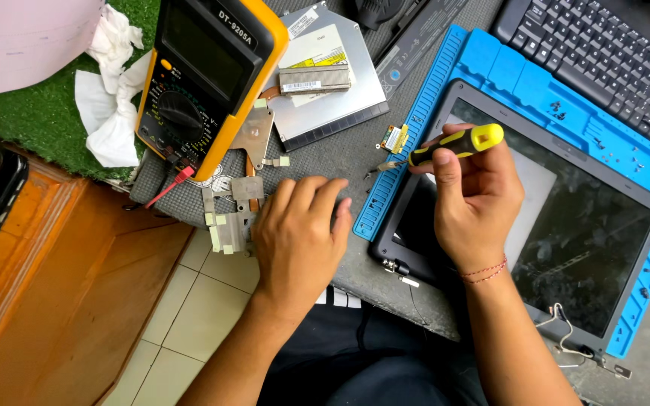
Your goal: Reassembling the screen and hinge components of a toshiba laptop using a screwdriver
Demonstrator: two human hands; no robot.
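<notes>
Right hand: a yellow-and-black screwdriver (445,146) is gripped in the closed right hand (475,203), thumb along the handle; the tip is pointed left, just beyond the left edge of the blue mat.
Left hand: the left hand (299,237) is laid palm down on the grey bench top (340,154), fingers loosely curled; nothing is seen to be held in it, though whatever lies under the palm is hidden.
Laptop screen panel: a detached laptop screen panel (588,233) is laid face up on the blue silicone repair mat (490,64), under the right wrist; loose hinge brackets and thin cables are seen at its lower corners.
Small circuit card: a small circuit card (393,138) is lying on the bench just beside the screwdriver tip, apart from it.
Heatsink assembly: a metal heatsink with copper pipe (253,146) is set on the bench, between the left hand and the multimeter.
Multimeter: a yellow digital multimeter (205,75) is propped at the upper left, a red probe plugged in.
Optical drive: a silver optical drive (332,75) is lying above the heatsink.
Keyboard: a black keyboard (603,60) is placed at the top right.
Screws: small dark screws (558,111) are collected in the mat's compartments.
Progress: the disassembly is judged well advanced, since drive, heatsink, screen and screws are already out; what is left cannot be told from this view.
</notes>
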